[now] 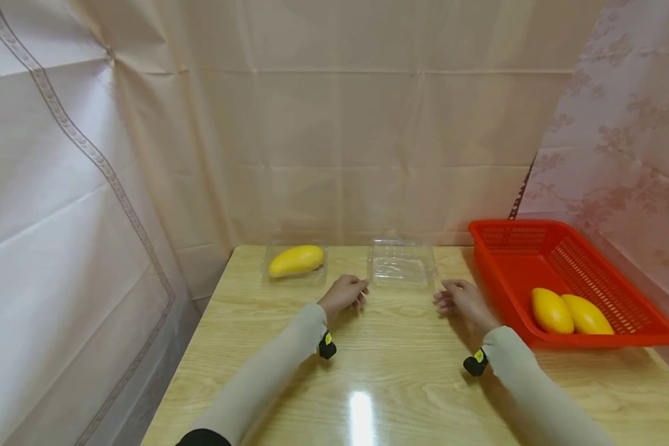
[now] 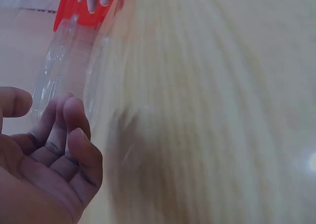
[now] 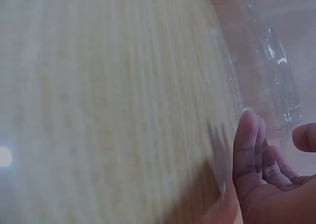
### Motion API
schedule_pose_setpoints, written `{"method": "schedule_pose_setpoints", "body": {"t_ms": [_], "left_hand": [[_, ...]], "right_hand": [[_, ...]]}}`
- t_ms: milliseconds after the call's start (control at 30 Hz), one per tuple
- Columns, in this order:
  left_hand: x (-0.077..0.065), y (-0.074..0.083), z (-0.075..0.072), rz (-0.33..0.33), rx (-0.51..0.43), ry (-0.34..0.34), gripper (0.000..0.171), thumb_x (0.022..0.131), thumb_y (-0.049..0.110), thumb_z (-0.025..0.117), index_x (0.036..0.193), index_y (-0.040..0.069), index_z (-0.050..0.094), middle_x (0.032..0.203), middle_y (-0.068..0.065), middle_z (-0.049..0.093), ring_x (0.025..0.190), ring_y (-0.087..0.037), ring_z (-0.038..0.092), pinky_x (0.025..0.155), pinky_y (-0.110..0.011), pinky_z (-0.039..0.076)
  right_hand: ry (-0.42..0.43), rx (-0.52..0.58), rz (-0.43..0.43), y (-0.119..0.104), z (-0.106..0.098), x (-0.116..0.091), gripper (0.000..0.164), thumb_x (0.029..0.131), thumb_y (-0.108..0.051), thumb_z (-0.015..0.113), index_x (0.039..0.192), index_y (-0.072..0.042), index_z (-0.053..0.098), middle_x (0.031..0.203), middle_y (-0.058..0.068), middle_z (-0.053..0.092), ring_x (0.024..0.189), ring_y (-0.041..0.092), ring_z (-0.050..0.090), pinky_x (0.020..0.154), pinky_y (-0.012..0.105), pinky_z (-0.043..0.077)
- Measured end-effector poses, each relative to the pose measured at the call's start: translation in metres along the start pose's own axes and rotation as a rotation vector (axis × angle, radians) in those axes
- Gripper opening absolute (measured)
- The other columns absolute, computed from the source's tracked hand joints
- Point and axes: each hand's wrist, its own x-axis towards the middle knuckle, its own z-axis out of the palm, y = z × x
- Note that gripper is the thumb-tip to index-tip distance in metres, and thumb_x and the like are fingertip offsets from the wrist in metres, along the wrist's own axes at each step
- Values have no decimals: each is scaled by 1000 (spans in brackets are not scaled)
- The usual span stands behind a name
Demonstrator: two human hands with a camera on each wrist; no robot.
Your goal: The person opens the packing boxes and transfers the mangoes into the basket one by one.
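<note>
A clear plastic box (image 1: 402,267) with nothing in it stands at the back middle of the table. By its near left corner is my left hand (image 1: 345,292), fingertips right at the edge. In the left wrist view, a gap shows between that thumb and the bent fingers (image 2: 79,135), with the clear box (image 2: 53,61) beyond them. My right hand (image 1: 465,302) is off the box's near right corner. The right wrist view shows its thumb (image 3: 305,137) apart from the fingers, close to the box wall (image 3: 281,71). Neither hand grips anything.
Left of the box, a yellow mango (image 1: 297,261) lies in a second clear container (image 1: 269,249). A red plastic basket (image 1: 515,263) stands at the right, holding two mangoes (image 1: 553,311) at its near side. Cloth curtain (image 1: 334,124) hangs behind the wooden table (image 1: 290,396).
</note>
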Motion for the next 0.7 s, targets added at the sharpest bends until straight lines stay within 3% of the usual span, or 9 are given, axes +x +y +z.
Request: {"method": "schedule_pose_setpoints", "body": {"t_ms": [167, 367, 567, 700], "left_hand": [[-21, -4, -6, 20, 39, -49, 44, 108, 35, 54, 107, -6, 68, 91, -20, 69, 65, -21, 62, 59, -29, 49], [-60, 3, -5, 33, 18, -134, 47, 108, 37, 53, 111, -8, 66, 94, -24, 68, 69, -25, 60, 61, -31, 47], [-96, 9, -3, 59, -35, -224, 46, 108, 38, 54, 109, -6, 65, 84, -10, 65, 67, -22, 58, 57, -28, 44], [-115, 6, -9, 80, -60, -242, 46, 108, 39, 54, 108, -6, 65, 82, -6, 64, 68, -23, 57, 55, -26, 42]], "right_hand": [[-46, -28, 8, -1, 0, -15, 50, 111, -24, 47, 143, 12, 34, 96, 11, 69, 75, 15, 65, 70, 33, 60], [-139, -48, 9, -3, 10, -41, 47, 111, -27, 48, 139, 10, 39, 98, 11, 69, 76, 15, 64, 69, 30, 58], [-227, -43, 11, 2, 18, -66, 44, 111, -26, 50, 136, 9, 45, 101, 12, 69, 77, 17, 64, 69, 31, 58], [-300, -15, -15, 1, 24, -78, 42, 109, -27, 55, 132, 8, 50, 102, 13, 69, 78, 17, 65, 70, 30, 59]]}}
